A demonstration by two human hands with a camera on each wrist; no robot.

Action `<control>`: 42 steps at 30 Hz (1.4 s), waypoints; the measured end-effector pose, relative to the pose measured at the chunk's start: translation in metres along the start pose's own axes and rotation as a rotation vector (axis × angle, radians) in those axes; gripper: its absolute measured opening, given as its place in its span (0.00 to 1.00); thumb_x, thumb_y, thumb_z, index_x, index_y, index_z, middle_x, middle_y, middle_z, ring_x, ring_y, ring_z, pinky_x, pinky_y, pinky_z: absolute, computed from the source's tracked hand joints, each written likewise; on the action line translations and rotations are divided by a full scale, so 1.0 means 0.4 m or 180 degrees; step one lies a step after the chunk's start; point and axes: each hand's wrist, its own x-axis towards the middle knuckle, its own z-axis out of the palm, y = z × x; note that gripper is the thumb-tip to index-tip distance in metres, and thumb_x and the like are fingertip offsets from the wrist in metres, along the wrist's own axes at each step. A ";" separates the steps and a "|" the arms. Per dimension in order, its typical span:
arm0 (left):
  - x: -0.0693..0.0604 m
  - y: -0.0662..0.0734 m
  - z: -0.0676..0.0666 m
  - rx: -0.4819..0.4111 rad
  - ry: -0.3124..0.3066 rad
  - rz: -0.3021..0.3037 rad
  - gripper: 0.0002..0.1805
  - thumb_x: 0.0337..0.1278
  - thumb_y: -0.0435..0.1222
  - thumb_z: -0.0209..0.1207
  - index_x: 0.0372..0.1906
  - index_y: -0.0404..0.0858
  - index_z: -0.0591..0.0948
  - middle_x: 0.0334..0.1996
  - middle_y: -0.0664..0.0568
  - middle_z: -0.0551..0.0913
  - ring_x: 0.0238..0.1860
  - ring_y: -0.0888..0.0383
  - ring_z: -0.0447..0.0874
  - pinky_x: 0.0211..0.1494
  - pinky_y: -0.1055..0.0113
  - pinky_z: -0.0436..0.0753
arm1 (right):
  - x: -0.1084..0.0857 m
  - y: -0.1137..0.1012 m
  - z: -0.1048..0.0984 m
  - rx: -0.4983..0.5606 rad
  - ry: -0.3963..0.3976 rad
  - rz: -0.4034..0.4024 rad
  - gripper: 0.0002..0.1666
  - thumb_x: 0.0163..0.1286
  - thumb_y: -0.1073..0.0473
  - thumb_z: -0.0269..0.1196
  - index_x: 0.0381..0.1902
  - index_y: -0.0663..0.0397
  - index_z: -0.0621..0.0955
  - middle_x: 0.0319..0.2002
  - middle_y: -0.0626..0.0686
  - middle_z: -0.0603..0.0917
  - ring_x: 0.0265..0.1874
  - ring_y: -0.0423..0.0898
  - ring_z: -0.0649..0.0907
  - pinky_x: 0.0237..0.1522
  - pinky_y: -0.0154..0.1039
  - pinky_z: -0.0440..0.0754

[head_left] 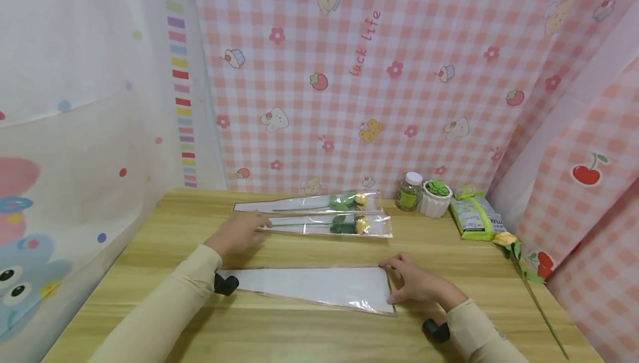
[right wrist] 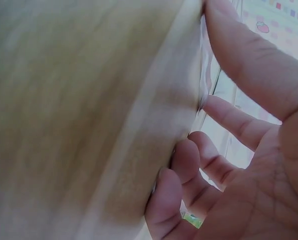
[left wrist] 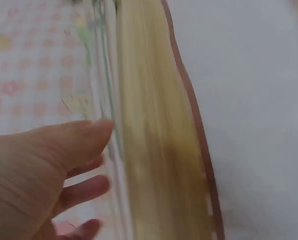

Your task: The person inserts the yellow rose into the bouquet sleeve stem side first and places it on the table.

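A clear-fronted white flower sleeve (head_left: 319,285) with a thin dark border lies flat at the table's middle, its wide end to the right. My right hand (head_left: 416,281) touches that wide end, thumb and fingers spread along the edge. Behind it lie two similar sleeves, the nearer wrapped rose (head_left: 361,224) and the farther wrapped rose (head_left: 360,202), both yellow with green leaves. My left hand (head_left: 242,232) is at the narrow end of the nearer wrapped rose. In the left wrist view, the left thumb and fingers (left wrist: 84,190) stand apart beside the sleeve's edge.
A lidded jar (head_left: 409,192), a succulent in a white pot (head_left: 435,199) and a green-and-grey packet (head_left: 476,218) stand at the back right. An unwrapped yellow rose (head_left: 505,239) lies along the right side, its stem toward the front. Patterned curtains (head_left: 349,102) border the wooden table (head_left: 299,338).
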 end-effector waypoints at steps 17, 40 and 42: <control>-0.087 0.136 0.002 0.0024 -0.0939 0.0566 0.39 0.47 0.49 0.73 0.69 0.49 0.77 0.59 0.47 0.74 0.56 0.49 0.72 0.53 0.51 0.80 | 0.023 -0.009 0.004 -0.0208 0.0214 -0.0052 0.35 0.56 0.53 0.78 0.56 0.61 0.75 0.49 0.59 0.73 0.49 0.57 0.78 0.54 0.58 0.78; -0.111 0.128 0.028 0.0172 -0.0642 0.0688 0.38 0.54 0.49 0.70 0.71 0.50 0.74 0.63 0.42 0.72 0.61 0.45 0.70 0.51 0.47 0.81 | 0.038 0.002 0.016 0.1328 0.0385 -0.0147 0.41 0.66 0.70 0.67 0.59 0.72 0.49 0.26 0.50 0.78 0.24 0.38 0.75 0.30 0.30 0.72; -0.113 0.130 0.024 0.0170 -0.0652 0.0685 0.37 0.54 0.49 0.70 0.71 0.50 0.74 0.63 0.42 0.71 0.61 0.44 0.70 0.51 0.47 0.81 | 0.041 -0.009 0.016 0.1600 0.0478 -0.0162 0.38 0.66 0.74 0.65 0.58 0.69 0.50 0.27 0.52 0.78 0.23 0.38 0.75 0.28 0.29 0.71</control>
